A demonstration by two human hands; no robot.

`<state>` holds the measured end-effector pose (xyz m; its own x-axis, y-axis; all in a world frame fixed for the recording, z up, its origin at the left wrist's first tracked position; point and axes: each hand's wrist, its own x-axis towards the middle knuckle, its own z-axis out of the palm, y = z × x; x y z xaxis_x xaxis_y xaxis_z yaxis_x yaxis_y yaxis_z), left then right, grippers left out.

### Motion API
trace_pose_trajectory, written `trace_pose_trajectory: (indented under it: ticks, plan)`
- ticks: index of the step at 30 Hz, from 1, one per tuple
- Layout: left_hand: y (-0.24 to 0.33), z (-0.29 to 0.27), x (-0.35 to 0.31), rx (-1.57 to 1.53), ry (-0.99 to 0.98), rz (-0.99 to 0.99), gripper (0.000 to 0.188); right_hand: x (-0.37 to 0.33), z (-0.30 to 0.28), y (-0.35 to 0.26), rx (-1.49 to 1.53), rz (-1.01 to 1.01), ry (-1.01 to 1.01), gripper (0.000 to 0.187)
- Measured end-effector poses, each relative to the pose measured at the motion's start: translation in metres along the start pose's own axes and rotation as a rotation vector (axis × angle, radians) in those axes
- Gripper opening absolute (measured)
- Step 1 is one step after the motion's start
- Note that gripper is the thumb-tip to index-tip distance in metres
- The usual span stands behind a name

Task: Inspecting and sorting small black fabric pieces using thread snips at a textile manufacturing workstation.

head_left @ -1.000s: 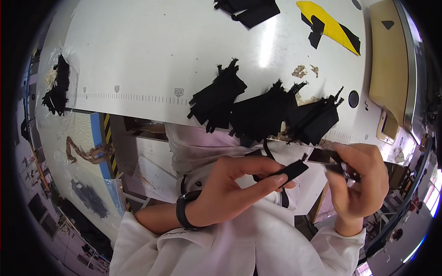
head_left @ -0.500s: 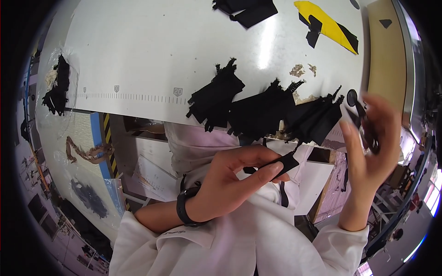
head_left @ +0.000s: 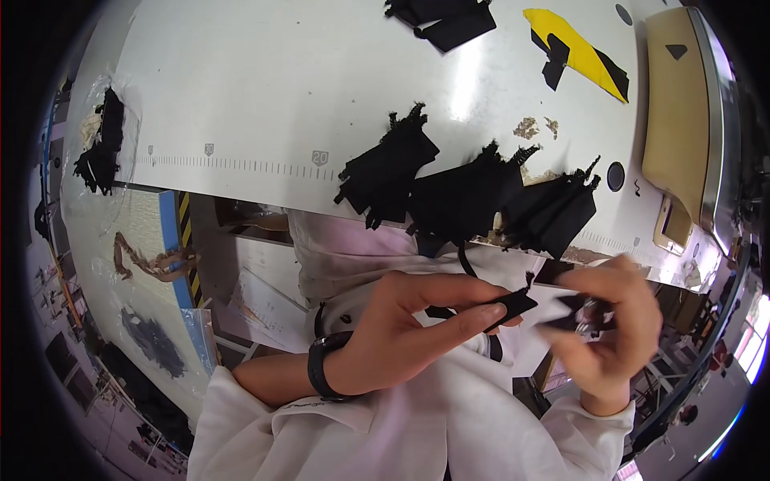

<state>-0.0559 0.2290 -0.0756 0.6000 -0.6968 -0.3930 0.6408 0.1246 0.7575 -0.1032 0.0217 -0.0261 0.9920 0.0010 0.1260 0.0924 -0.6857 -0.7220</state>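
My left hand (head_left: 433, 321), with a dark band on the wrist, pinches a small black fabric piece (head_left: 513, 309) between thumb and fingers. A short frayed thread tail sticks up from its far corner. Just to the right, my right hand (head_left: 618, 329) is closed around black thread snips (head_left: 589, 314), smeared by motion, their dark points turned toward the fabric piece but apart from it. Beyond my hands, bunches of similar black fabric pieces with frayed ends, a left bunch (head_left: 389, 168), a middle bunch (head_left: 465, 196) and a right bunch (head_left: 553, 212), lie along the table's near edge.
The white table (head_left: 241, 96) carries a printed ruler scale. More black pieces (head_left: 449, 24) and a yellow-and-black strip (head_left: 577, 56) lie farther back. A beige machine body (head_left: 678, 120) stands at the right. On the left are a plastic bag with black pieces (head_left: 104, 144) and a brown strip (head_left: 152, 264).
My right hand has swung down and left with the snips, toward the fabric piece. My left hand keeps its pinch, shifted slightly right. The view has moved a little.
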Motion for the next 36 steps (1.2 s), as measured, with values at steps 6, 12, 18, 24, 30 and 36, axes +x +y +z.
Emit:
trace_pose_trajectory:
  ticks: [6,12,18,24,30,36]
  plan:
    - [0.004,-0.001,0.001,0.045,-0.028,0.017,0.017,0.011,-0.007,0.002,0.136,0.179,0.131,0.015]
    - [0.000,0.000,0.006,0.038,0.018,-0.041,0.017,0.024,0.000,0.015,-0.032,0.293,0.345,0.024]
    - [0.001,-0.001,0.005,-0.020,0.016,-0.029,0.019,0.001,-0.013,0.004,-0.549,-0.278,0.049,0.036]
    - [0.000,-0.002,0.001,-0.040,0.033,-0.056,0.019,0.003,0.000,0.005,-0.647,-0.487,0.068,0.021]
    - [0.000,-0.001,0.001,-0.044,-0.012,-0.029,0.026,-0.002,-0.005,-0.011,-0.409,-0.217,0.086,0.040]
    - [0.004,0.004,-0.002,0.043,-0.098,-0.006,0.027,0.002,-0.007,-0.001,0.120,0.055,-0.110,0.019]
